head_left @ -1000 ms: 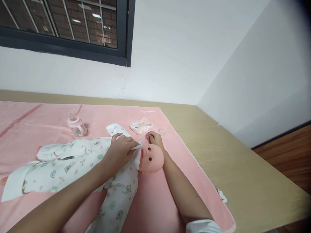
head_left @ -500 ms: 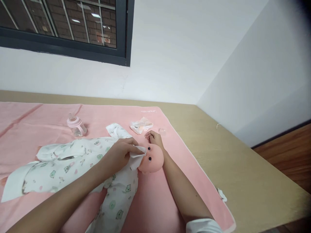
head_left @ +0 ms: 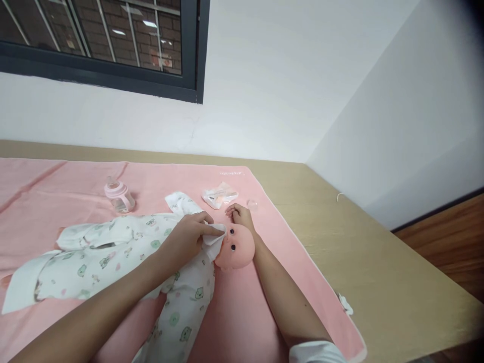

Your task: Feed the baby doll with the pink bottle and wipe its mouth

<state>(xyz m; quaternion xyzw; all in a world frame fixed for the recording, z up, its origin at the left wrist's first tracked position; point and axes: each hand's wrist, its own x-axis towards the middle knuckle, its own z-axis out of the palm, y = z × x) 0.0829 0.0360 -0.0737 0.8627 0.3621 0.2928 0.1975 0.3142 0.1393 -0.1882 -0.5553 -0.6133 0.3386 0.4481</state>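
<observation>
A baby doll [head_left: 242, 247] lies on its back, its head to the right, dressed in white printed clothes [head_left: 113, 239]. My left hand [head_left: 191, 234] is closed on a thin white wipe [head_left: 214, 242], pinched between thumb and fingers. The wipe rests against the lower part of the doll's face and covers the mouth. My right forearm passes close by the top of the doll's head. Beyond the head, my right hand [head_left: 241, 214] lies on the mat with loosely bent fingers, holding nothing that I can see.
A pink mat [head_left: 272, 302] covers much of the wooden surface [head_left: 321, 227]. On it stand a pink baby bottle [head_left: 120, 196], a clear plastic packet [head_left: 219, 195] and a small clear piece [head_left: 252, 204]. A small white item [head_left: 345, 304] lies at the mat's right edge.
My left fingertips and the wipe have shifted slightly left and up along the doll's face. The right hand and the doll stay where they were.
</observation>
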